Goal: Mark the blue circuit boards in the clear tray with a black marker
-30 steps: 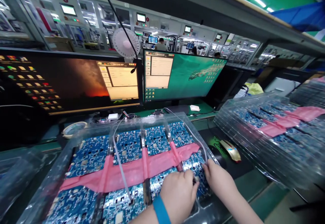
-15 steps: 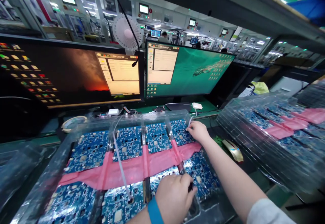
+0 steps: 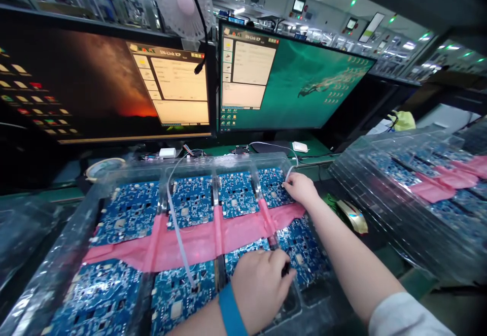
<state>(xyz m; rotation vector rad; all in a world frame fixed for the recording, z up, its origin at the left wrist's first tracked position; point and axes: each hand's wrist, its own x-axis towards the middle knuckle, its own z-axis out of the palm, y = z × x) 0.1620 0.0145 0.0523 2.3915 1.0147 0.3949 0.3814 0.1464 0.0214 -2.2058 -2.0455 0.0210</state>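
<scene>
My right hand reaches to the far right circuit board, fingers pinched round the end of a white flat cable. The plug itself is hidden by the fingertips. My left hand, with a blue band on its wrist, is closed over the front row of boards. Something small and black shows between its thumb and fingers, too covered to name. A second white cable runs across the tray to a front board. Pink strips lie between the rows.
The boards lie in a clear plastic tray. Behind it stand two monitors and a small fan. A computer mouse lies right of my right arm, beside a stack of filled trays. A tape roll sits at left.
The camera view has tipped down and come slightly nearer the monitors. Both hands keep their places on the boards, the right still at the cable end.
</scene>
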